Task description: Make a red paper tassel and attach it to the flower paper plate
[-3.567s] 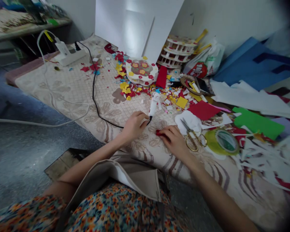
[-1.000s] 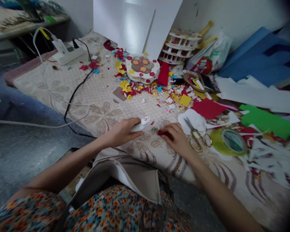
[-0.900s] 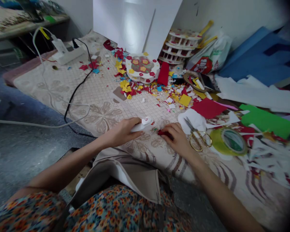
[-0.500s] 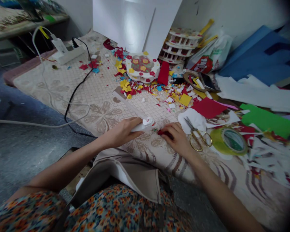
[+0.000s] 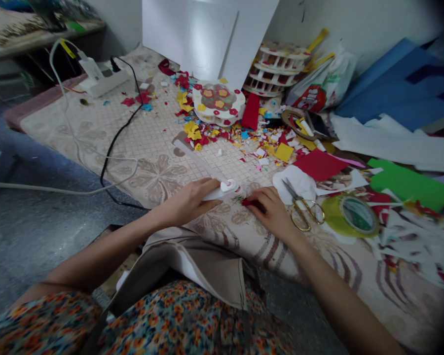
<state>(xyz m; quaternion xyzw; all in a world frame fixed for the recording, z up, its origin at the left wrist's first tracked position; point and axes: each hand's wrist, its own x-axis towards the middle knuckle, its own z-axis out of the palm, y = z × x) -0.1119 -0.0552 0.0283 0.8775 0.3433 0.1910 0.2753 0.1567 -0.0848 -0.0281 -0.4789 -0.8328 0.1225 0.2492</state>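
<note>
A: What lies mid-frame on my feed, read left to right, and why is it held so?

B: Just left of centre, I see the left hand folded around the body of a white glue gun. The gun's nose is turned to the right, presumably to bring it near a small red piece. That piece, partly hidden, lies near the centre, pinched between the thumb and curled fingers of the right hand; I take the low grip to be a steadying one. Whether gun and piece touch, I cannot tell. Farther right, scissors rest partly on white paper, just beside a roll of tape, probably laid there for easy reach.

A: And the surface and room on my screen?

B: Far left: a grey floor, with a second table above it. Upper left: a power strip, from which a black cord crosses a patterned tablecloth. Upper centre: a white board standing behind a decorated box and, lower, paper scraps. Rightward, I find a tiered stand, a plastic bag before a pale wall, then a blue bag.
</note>
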